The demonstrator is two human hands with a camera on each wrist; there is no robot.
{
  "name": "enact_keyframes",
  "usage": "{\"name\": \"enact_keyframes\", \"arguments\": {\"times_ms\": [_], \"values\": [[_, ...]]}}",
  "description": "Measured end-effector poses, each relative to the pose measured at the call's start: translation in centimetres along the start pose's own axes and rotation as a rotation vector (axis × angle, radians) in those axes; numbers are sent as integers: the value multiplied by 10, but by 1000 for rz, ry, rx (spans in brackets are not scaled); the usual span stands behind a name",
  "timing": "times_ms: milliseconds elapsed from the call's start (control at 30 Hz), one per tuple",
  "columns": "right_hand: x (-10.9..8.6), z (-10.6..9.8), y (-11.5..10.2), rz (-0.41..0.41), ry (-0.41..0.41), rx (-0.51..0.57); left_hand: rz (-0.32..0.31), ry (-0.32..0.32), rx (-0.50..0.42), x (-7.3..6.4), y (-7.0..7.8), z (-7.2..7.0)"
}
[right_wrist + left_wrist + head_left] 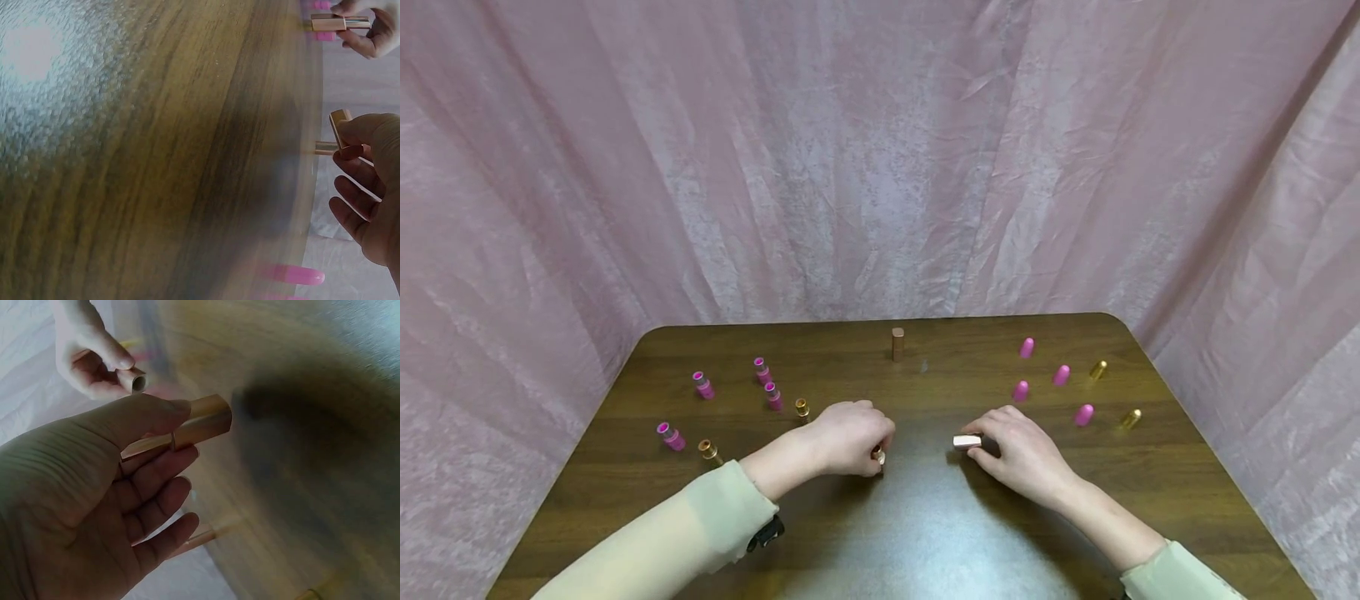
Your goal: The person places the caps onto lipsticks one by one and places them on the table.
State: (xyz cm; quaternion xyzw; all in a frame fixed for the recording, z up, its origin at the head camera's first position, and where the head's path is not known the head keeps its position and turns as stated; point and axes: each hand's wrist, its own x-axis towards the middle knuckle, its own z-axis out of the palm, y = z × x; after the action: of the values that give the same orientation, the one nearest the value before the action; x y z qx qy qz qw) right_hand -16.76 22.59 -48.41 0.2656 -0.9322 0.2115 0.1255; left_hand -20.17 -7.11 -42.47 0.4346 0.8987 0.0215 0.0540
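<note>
My left hand [850, 437] pinches a rose-gold lipstick tube [203, 422] between thumb and fingers, low over the middle of the table. In the left wrist view the tube's wide part points away from the palm and its narrower part lies along the fingers. To its right, my right hand [1018, 454] pinches a rose-gold lipstick cap [967, 442] by thumb and index finger. The cap's hollow end [139, 382] shows in the left wrist view, and its other fingers are spread in the right wrist view. The tube and cap are apart.
A closed rose-gold lipstick [898, 344] stands at the back middle of the wooden table [850, 542]. Several uncapped pink tubes [703, 385] and gold tubes [802, 409] stand at left. Several pink caps [1062, 375] and two gold caps [1131, 418] stand at right. Pink curtains hang behind.
</note>
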Motion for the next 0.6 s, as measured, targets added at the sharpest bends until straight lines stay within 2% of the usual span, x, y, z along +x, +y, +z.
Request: {"name": "enact_keyframes", "arguments": {"times_ms": [200, 300, 467, 600], "values": [[0, 2, -1, 8, -13, 5, -46, 11, -11, -9, 1, 14], [0, 3, -2, 4, -13, 7, -78, 32, -59, -13, 1, 22], [0, 6, -1, -13, -8, 7, -183, 105, -255, -23, -2, 37], [-1, 5, -1, -18, -10, 8, -239, 183, -410, -31, -4, 51]]}}
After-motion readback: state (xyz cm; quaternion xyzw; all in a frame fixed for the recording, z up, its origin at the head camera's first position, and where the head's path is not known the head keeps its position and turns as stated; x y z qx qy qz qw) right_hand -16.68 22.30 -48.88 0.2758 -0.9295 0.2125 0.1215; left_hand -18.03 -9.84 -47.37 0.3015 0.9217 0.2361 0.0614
